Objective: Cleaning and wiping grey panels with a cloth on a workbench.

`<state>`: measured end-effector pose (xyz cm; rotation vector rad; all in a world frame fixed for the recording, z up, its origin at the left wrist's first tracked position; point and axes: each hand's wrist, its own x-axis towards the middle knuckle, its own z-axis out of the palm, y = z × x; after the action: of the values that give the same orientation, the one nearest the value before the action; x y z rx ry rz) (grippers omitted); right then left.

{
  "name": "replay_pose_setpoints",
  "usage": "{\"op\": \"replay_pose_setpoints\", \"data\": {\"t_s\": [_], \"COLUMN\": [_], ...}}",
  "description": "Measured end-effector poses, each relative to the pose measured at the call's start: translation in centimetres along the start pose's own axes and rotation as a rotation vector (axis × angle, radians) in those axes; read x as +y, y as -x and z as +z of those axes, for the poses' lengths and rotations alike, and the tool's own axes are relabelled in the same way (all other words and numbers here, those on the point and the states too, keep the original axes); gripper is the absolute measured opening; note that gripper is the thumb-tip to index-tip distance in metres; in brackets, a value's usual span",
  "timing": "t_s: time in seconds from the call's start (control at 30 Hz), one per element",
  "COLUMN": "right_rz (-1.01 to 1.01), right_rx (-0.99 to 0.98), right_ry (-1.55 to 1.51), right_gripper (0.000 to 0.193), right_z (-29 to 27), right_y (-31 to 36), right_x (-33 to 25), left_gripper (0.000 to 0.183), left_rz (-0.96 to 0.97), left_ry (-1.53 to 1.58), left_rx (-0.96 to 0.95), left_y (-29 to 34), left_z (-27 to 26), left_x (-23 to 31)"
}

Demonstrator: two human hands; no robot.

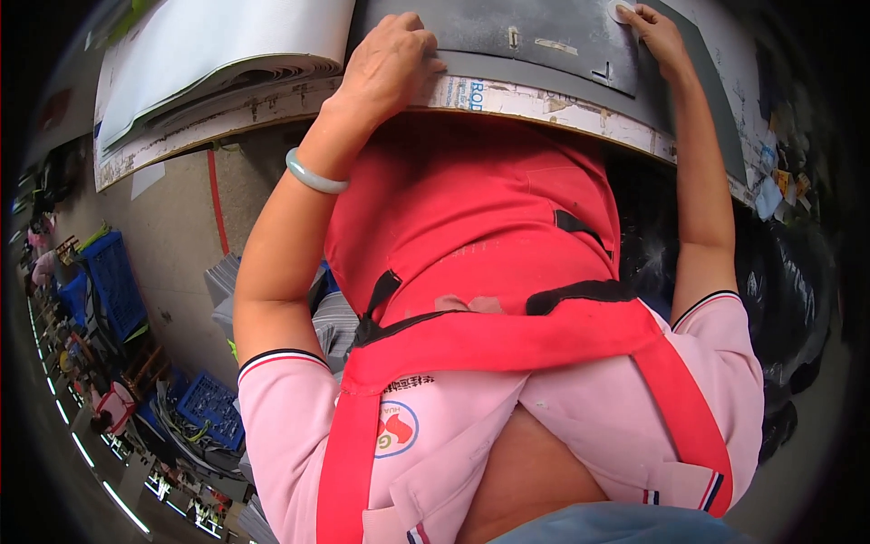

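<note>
A dark grey template board (507, 38) with small cut slots lies on a grey sheet (535, 78) at the table's near edge. My left hand (390, 68) is closed, its curled fingers pressed together at the board's left edge; the fingertips are partly hidden. At the board's far right, my right hand (660, 38) pinches a small white round piece (623, 13) between thumb and fingers. That piece rests against the board's surface, where whitish powdery smears show. I cannot make out exactly what the piece is.
A thick stack of white sheets (236, 54) lies left of my left hand. The worktable (272, 102) has a worn white edge close to my red apron (471, 208). Blue crates (116, 283) stand on the floor at left; black plastic bags (784, 299) are at right.
</note>
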<state>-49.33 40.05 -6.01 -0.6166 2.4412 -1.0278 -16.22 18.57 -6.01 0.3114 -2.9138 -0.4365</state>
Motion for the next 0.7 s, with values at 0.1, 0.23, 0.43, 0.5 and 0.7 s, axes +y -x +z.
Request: {"op": "replay_pose_setpoints", "data": {"t_s": [0.1, 0.23, 0.43, 0.5, 0.7], "right_rz": [-0.047, -0.156, -0.087, -0.114, -0.086], "right_rx": [-0.028, -0.024, -0.029, -0.026, -0.027], "right_ry": [0.030, 0.055, 0.100, 0.080, 0.100], "right_gripper": [0.019, 0.020, 0.021, 0.021, 0.020], "right_z": [-0.7, -0.6, -0.6, -0.6, -0.5], "right_y": [0.2, 0.5, 1.9, 2.0, 2.3], "right_x": [1.2, 1.8, 0.3, 0.5, 0.6], "left_gripper": [0.027, 0.023, 0.021, 0.020, 0.018], "left_rz": [-0.013, -0.034, -0.001, 0.014, 0.047], "left_ry": [0.092, 0.188, 0.135, 0.116, 0.088], "left_rx": [0.033, 0.028, 0.072, 0.083, 0.125], "left_y": [0.7, 1.5, 1.9, 1.9, 2.0], "left_z": [-0.2, -0.7, -0.3, -0.1, 0.2], "left_x": [0.2, 0.5, 0.3, 0.3, -0.1]}}
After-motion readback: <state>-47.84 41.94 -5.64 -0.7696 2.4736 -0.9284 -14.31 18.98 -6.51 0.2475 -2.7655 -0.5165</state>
